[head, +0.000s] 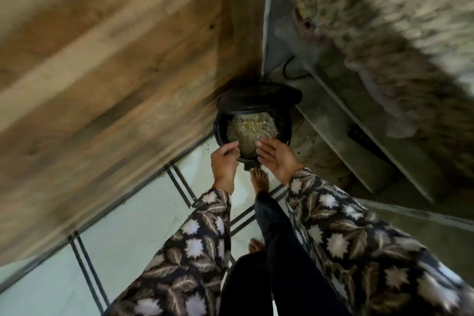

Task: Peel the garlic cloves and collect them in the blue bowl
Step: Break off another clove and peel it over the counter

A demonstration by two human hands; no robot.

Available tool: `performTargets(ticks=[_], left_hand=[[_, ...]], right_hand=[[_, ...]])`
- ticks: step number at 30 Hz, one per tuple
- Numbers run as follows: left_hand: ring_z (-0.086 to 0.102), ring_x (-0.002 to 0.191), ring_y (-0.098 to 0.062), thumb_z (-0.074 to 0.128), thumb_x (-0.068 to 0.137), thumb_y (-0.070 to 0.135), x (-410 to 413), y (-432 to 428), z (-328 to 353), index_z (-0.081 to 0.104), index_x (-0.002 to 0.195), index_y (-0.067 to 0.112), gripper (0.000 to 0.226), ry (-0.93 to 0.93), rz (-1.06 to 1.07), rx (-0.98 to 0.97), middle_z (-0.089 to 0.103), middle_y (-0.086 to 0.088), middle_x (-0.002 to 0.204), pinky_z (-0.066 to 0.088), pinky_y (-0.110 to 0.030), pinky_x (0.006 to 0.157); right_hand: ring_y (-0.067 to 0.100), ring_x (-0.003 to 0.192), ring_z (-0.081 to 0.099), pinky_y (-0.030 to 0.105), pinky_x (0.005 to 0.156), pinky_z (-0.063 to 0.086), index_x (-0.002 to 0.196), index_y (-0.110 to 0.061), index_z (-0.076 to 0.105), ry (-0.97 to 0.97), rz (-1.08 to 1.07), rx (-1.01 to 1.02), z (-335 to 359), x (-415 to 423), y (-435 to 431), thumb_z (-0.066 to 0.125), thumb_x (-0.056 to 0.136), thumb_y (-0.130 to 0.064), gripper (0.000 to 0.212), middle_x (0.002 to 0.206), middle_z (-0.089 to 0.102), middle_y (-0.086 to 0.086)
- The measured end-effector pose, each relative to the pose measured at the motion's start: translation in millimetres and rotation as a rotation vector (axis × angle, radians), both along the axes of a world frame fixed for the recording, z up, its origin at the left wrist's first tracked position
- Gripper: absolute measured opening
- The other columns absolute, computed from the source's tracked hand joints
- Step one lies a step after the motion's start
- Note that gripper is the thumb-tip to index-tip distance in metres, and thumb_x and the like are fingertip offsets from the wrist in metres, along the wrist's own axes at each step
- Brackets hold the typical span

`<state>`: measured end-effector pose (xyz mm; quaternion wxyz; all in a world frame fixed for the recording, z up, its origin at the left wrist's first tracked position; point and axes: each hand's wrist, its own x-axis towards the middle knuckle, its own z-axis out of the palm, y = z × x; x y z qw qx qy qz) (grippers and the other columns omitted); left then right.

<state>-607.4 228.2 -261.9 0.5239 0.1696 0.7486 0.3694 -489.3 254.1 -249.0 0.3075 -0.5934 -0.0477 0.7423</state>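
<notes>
I look down at a black pedal bin (220, 133) on the floor in a corner, its lid (259, 97) raised. Pale, flaky scraps (250, 128) fill it. Both my hands hover over its near rim. The fingers of my left hand (224, 161) are curled toward the thumb, and I see nothing between them. My right hand (275, 159) is held flat with straight fingers, palm turned toward the left hand. One bare foot (259, 181) presses the bin's pedal. Neither garlic cloves nor a blue bowl are in view.
A wooden cabinet side (115, 72) rises on the left, close to the bin. Grey concrete steps or ledges (346, 141) and a speckled counter edge (397, 7) lie on the right. The floor is pale tile with dark lines (143, 226). My other foot (256, 245) stands behind.
</notes>
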Motion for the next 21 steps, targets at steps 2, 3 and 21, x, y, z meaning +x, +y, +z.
performTargets(ticks=[2, 3, 21], left_hand=[[0.062, 0.095, -0.021, 0.054, 0.09, 0.0, 12.7, -15.9, 55.6, 0.068, 0.098, 0.01, 0.019, 0.006, -0.028, 0.054, 0.067, -0.01, 0.103, 0.049, -0.026, 0.074], [0.062, 0.094, -0.021, 0.053, 0.091, 0.001, 22.8, -23.5, 85.0, 0.068, 0.098, 0.011, 0.019, 0.007, -0.066, 0.084, 0.067, -0.01, 0.104, 0.049, -0.025, 0.073], [0.064, 0.08, -0.014, 0.058, 0.086, -0.007, 432.0, -174.2, 284.8, 0.066, 0.107, -0.003, 0.022, -0.023, -1.261, 0.502, 0.068, -0.013, 0.096, 0.052, -0.016, 0.071]], right_hand=[[0.023, 0.118, 0.051, 0.03, 0.102, 0.039, 0.125, -0.005, 0.051, 0.002, 0.0, 0.053, 54.3, 9.2, -20.1, 0.034, 0.099, -0.022, 0.035, 0.131, 0.054, 0.01], [0.023, 0.114, 0.053, 0.029, 0.099, 0.041, 0.123, -0.005, 0.052, -0.011, -0.003, 0.093, 81.7, 16.9, -31.0, 0.036, 0.099, -0.021, 0.034, 0.128, 0.056, 0.011], [0.018, 0.087, 0.057, 0.022, 0.076, 0.047, 0.097, -0.009, 0.063, -0.639, -0.895, 0.439, 295.5, 407.7, -297.5, 0.052, 0.091, -0.007, 0.013, 0.102, 0.063, 0.011]])
